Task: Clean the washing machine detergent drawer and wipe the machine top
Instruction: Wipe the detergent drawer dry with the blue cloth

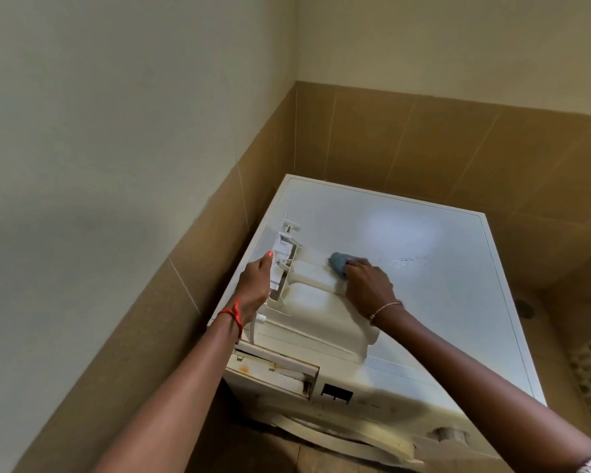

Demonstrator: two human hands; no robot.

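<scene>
White plastic, head view, item by item.

Detergent drawer: it is out of its slot and lies on the washing machine top, at centre frame near the top's left edge. Your left hand grips its left side wall, thumb along the rim, and steadies it.

Blue cloth: it is bunched under your right hand. Your fingers curl over it and press it against the drawer's far right corner, just above centre frame.

Drawer slot: this is the open cavity in the machine front, lower centre. Brownish stains show on its lip and at its right end.

Progress, as a judgement:
- The drawer is removed and under the cloth, so the first half of the task is in hand but not finished.
- How clean the compartments are cannot be told from here.
- The slot looks unwiped.
- A wet smear sits on the top to the right of the cloth. Wiping the top appears left to do, as does refitting the drawer.

Writing: none is legible. The dark panel beside the slot and the control dial at lower right show no readable marks, and no brand is visible.

Sundries: a red thread bracelet on your left wrist, a bead bracelet on your right, and tan wall tiles behind the machine.
</scene>
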